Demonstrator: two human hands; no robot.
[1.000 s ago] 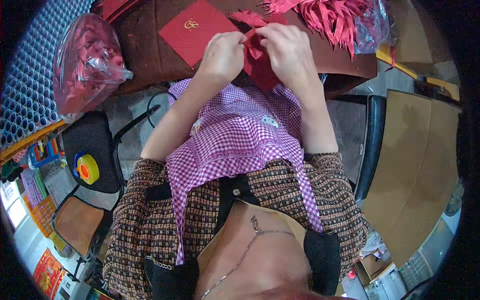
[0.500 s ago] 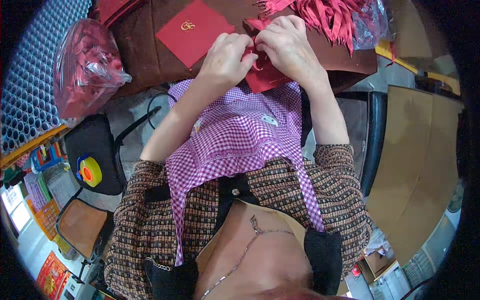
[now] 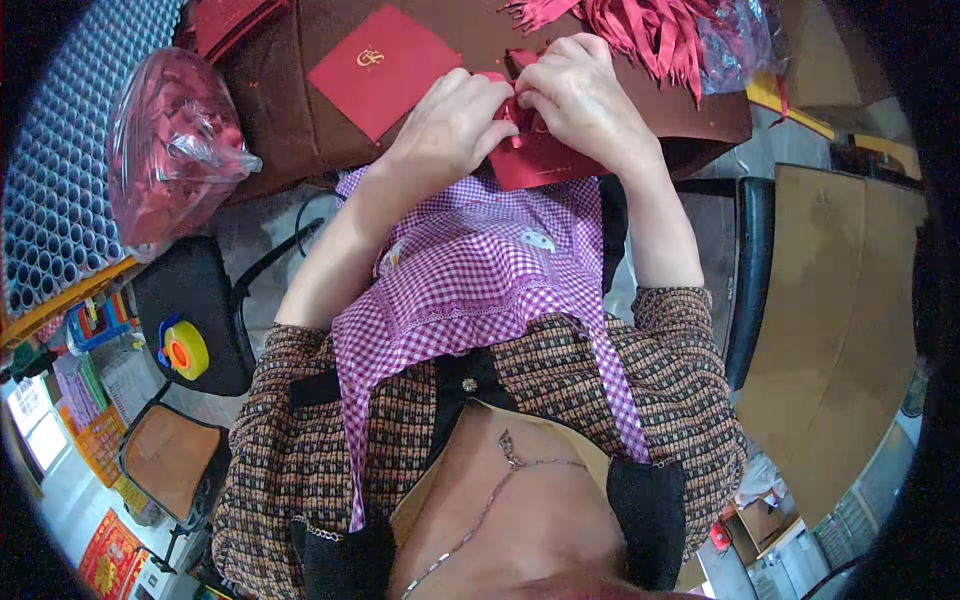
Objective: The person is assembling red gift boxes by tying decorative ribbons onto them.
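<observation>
Ribbon (image 3: 516,141), red & narrow, is b/w the L hand (image 3: 460,122) and R hand (image 3: 582,98), over a red card (image 3: 540,168) at the near edge of the brown-covered table (image 3: 275,115). L hand: thumb & fingers pinched on ribbon, approx. R hand: fingers curled in, also gripping ribbon; exact fingertip contact partly hidden on both. Whether card rests on table or on the checked apron (image 3: 470,275), can't tell.

Handling (my judgement): ribbon should be v. light, soft, limp, prob. a bit slippery if satin; best pinched b/w thumb & index close to the middle, w/ tails left free. Card looks thin, light, fairly stiff, could crease; take it by edges or corners.

Direction: a short bit of ribbon points toward the wearer; its full long axis is hidden by fingers. Card has one corner toward the wearer, edge running off to the R; long axis unclear, hands cover the rest.

Nearby: 2nd red card w/ gold emblem (image 3: 385,75), flat, corner-on to wearer, L of the hands; ribbon pile (image 3: 650,45) far R.
</observation>
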